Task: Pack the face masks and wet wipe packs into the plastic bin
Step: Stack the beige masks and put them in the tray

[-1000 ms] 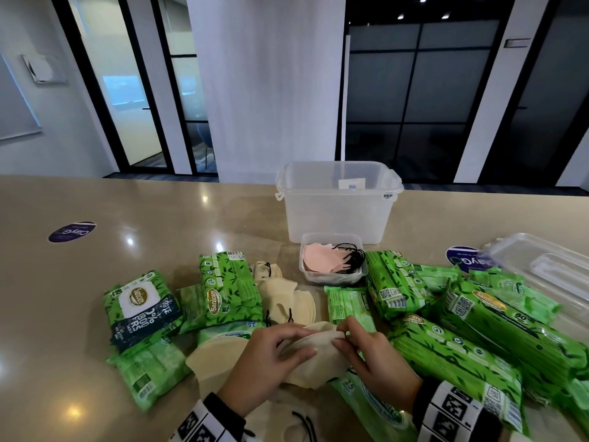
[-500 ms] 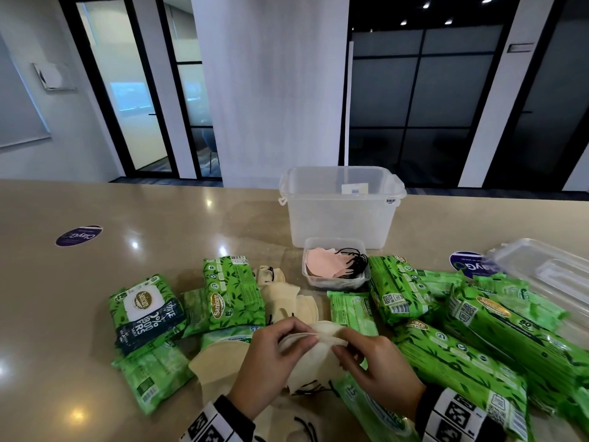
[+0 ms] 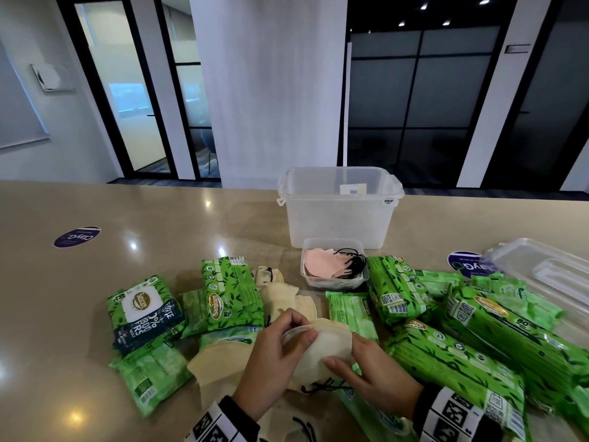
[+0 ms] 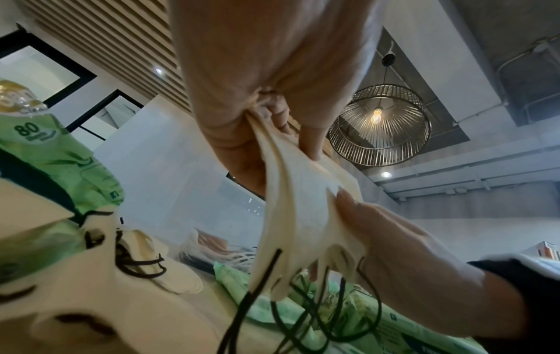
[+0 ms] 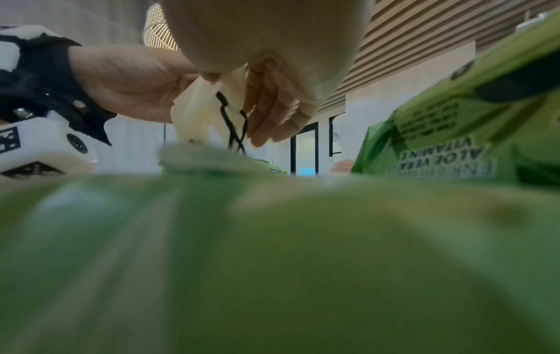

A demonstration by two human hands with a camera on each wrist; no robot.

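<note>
Both hands hold one cream face mask (image 3: 322, 354) with black ear loops just above the near table edge. My left hand (image 3: 280, 352) pinches its top edge between thumb and fingers (image 4: 242, 153); my right hand (image 3: 366, 374) grips its lower right side (image 4: 357, 215). The mask (image 5: 206, 105) hangs between both hands, loops dangling. More cream masks (image 3: 287, 298) lie on the table. Several green wet wipe packs (image 3: 232, 291) surround the hands. The clear plastic bin (image 3: 338, 212) stands open at the back.
A small clear tray (image 3: 334, 282) with pink and black masks sits in front of the bin. The bin's clear lid (image 3: 548, 275) lies at the far right. Round purple stickers (image 3: 76, 236) mark the table. A wipe pack (image 5: 272, 263) fills the right wrist view.
The mask has been lifted slightly and turned more upright between the hands, its black loops now hanging free below. The left hand's pinch has shifted onto the top edge.
</note>
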